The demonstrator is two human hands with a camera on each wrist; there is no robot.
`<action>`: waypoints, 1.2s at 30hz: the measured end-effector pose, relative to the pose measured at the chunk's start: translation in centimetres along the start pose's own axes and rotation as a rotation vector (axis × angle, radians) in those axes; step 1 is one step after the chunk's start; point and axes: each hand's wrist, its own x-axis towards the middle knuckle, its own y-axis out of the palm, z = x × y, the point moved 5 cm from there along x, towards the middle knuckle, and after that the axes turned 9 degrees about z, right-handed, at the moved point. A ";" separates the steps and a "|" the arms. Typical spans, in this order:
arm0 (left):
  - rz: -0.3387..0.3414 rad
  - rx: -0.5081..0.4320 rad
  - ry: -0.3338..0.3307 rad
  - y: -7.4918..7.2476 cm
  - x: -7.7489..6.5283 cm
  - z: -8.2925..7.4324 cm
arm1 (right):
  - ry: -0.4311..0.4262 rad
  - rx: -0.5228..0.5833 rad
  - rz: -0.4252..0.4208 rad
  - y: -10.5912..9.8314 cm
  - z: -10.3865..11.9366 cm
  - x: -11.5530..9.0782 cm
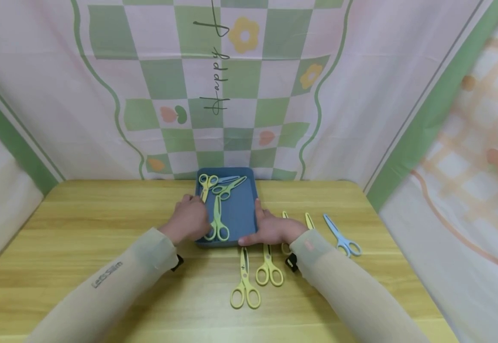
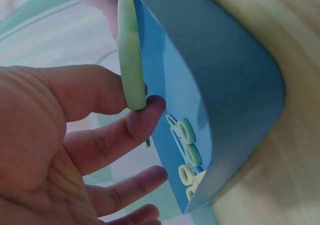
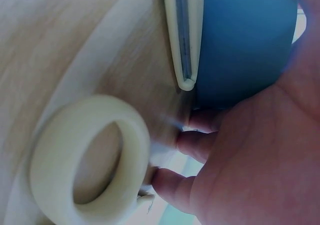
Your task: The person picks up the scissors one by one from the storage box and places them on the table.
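Note:
My left hand [image 1: 190, 218] is at the left side of the blue tray [image 1: 238, 209]. Thumb and index finger pinch a handle of light green scissors [image 2: 131, 60], whose blades point away over the tray. The other fingers of that hand are spread. My right hand [image 1: 270, 228] rests against the tray's near right corner, thumb along the front rim and fingers along the right side. Farther back inside the tray lie yellow scissors [image 1: 207, 183], green scissors [image 1: 227, 189] and partly covered blue scissors [image 1: 228, 179].
In front of the tray, yellow scissors [image 1: 244, 281] and another yellow pair [image 1: 268, 269] lie on the wooden table [image 1: 81, 228]. More yellow scissors [image 1: 309, 220] are partly hidden behind the right arm, with blue scissors [image 1: 339, 236] beyond. A patterned curtain [image 1: 214, 133] hangs behind the table.

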 end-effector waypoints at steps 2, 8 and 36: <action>0.004 0.008 0.017 0.1 -0.4 -0.2 | 0.001 0.004 0.000 0.0 0.0 0.0; 0.020 0.028 0.040 0.5 -1.3 -0.4 | -0.001 0.005 0.003 0.0 0.1 -0.1; -0.098 0.047 0.074 2.6 -5.3 -0.9 | 0.004 0.003 0.006 0.1 0.2 -0.3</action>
